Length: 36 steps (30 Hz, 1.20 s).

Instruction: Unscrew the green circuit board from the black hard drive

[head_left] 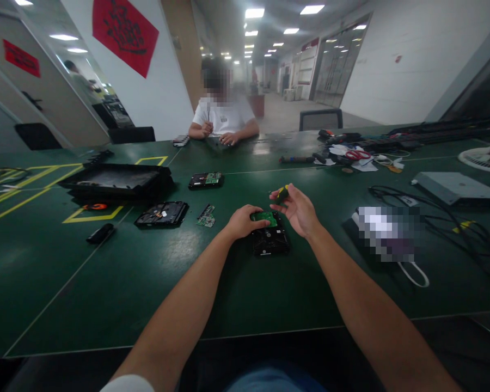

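Observation:
A black hard drive (270, 243) lies on the green table, its green circuit board (270, 217) facing up at the far end. My left hand (245, 222) grips the drive's left side, with the thumb over the board. Just above the drive's far right corner, my right hand (297, 211) is closed around a screwdriver (283, 193) with a yellow and dark handle. The screwdriver's shaft is too small to make out clearly. To the left lie a loose circuit board (206, 216), an opened drive (162, 214) and another hard drive (205, 179).
A black tray (118, 182) stands at the left behind a small black object (100, 233). At the right are a pouch with a strap (386, 234), cables (453, 218) and a grey metal box (459, 187). Across the table sits a person (224, 117). Red-handled scissors (357, 155) lie among tools.

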Available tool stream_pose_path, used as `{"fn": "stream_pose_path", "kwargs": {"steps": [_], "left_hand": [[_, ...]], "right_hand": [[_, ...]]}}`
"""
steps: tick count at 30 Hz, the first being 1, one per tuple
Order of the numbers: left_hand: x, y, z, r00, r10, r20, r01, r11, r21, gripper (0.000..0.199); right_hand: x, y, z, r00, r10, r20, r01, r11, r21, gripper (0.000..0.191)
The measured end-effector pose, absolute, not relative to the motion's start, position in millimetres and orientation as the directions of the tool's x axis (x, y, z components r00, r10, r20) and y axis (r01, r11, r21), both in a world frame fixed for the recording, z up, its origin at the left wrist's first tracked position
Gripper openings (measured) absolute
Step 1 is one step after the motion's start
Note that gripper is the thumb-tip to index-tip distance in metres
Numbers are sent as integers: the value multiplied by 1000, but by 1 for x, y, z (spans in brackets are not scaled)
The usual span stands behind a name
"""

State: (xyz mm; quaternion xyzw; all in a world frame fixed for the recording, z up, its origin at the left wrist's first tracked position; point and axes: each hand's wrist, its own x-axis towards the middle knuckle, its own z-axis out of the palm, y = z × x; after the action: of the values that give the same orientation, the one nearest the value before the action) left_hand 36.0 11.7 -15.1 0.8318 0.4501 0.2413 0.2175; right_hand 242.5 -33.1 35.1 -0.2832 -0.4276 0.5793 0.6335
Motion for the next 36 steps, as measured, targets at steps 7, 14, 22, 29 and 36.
{"fn": "stream_pose_path", "kwargs": {"steps": [7,14,22,29,36], "left_hand": [[36,11,-14,477,856,200,646,-496,580,56],[36,12,-15,484,849,212,640,-509,575,57],[36,11,-14,492,843,218,634,-519,574,57],[36,11,-15,474,855,210,640,-499,584,57],[35,13,-17,483,848,220,640,-513,572,59]], "right_hand": [[246,-31,34,-44,976,211,-481,165,-861,37],[245,-32,35,-69,975,212,-474,155,-867,37],[242,-32,36,-70,983,167,-537,104,-837,44],[244,-31,34,-38,979,198,-515,151,-844,29],[247,-31,34,-44,967,252,-474,202,-857,23]]}}
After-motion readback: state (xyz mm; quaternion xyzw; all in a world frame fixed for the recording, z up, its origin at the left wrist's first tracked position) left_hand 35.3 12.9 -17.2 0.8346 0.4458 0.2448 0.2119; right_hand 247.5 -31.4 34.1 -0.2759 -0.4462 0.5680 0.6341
